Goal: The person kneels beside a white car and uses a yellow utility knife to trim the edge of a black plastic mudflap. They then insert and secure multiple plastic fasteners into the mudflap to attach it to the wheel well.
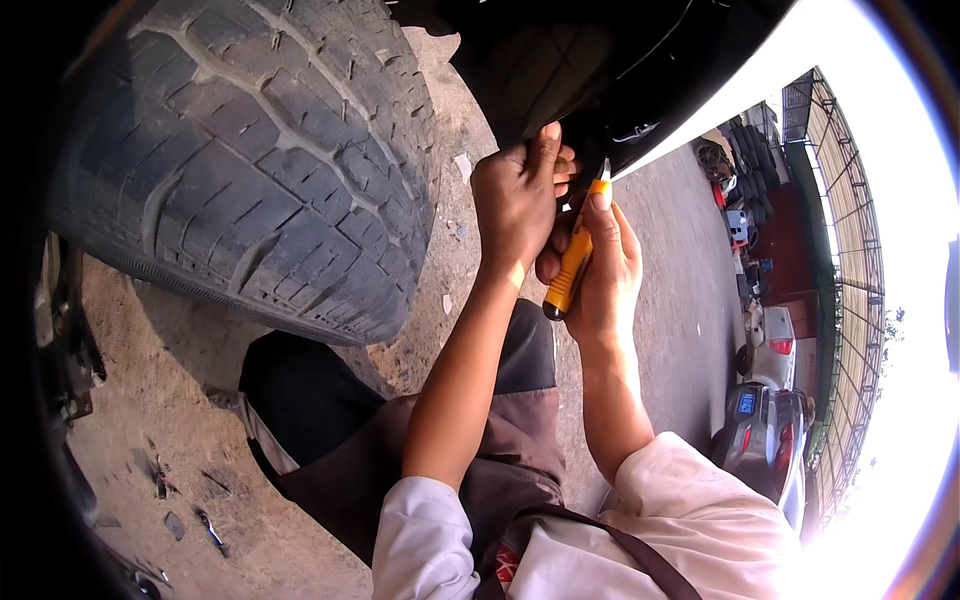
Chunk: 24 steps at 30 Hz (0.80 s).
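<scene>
Far left, a dark metal part (65, 340) at the picture's edge, blurred, kind unclear. Small bits of debris (185, 500) lie on the packed dirt ground (160, 380). Above it a large worn tyre (250, 160), heavy tread blocks facing the camera, fills the upper left. Centre: left hand (515, 195) raised, fingers curled and pinched against the dark underside of the vehicle (560, 70); what it pinches is hidden in shadow, so whether it has anything in its hold cannot be told. Just beside it and touching at the fingertips, right hand (600, 270) wrapped closed around a yellow-handled screwdriver (575, 255). The tool's long axis runs from lower left, dark butt end, up and right to the tip, which points into the same dark gap just right of the left fingers. The tool lies wholly in the right hand; the left is nearer the spot the tip meets. Right: pavement, parked cars (765, 420), stacked tyres (755, 150), a steel-frame shed (850, 250).
</scene>
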Tool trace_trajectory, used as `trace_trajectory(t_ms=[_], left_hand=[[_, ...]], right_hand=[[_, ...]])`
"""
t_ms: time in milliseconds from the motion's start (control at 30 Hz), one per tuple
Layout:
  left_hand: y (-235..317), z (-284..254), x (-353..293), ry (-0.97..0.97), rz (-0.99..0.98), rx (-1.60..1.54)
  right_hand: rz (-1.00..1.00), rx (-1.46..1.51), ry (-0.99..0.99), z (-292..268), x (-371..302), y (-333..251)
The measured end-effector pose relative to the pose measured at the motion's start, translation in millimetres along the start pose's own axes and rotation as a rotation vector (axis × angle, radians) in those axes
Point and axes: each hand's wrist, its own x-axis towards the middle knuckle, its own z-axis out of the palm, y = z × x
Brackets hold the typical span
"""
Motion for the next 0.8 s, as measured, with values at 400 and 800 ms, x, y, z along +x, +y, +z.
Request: trace_trajectory(t_ms=[400, 800], left_hand=[[6, -24, 4, -0.579, -0.057, -0.224], [32, -31, 13, -0.454, -0.511, -0.315]], right_hand=[[-0.317, -0.157, 0.191, 4, 23, 37], [0.003, 0.295, 0.091, 27, 14, -4]])
